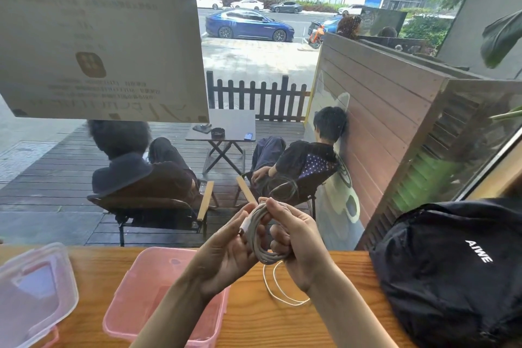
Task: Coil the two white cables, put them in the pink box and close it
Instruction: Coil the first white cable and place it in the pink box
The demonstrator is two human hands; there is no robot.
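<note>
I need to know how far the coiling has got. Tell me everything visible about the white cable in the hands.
The white cable is wound into a bundle of several loops, held upright above the wooden counter. The left hand and right hand both grip it. A plug end shows near the left thumb. A loose tail hangs down and loops on the counter.

head view | worn high, facing forward-down | close over wooden counter [324, 328] (window beyond, perhaps reflective)

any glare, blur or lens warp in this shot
Head view: bright daylight through the window, whose glass reflects the coiled white cable; wide-angle lens bends the wooden counter edge; left hand and right hand sharp; paper sign text blurred.
</note>
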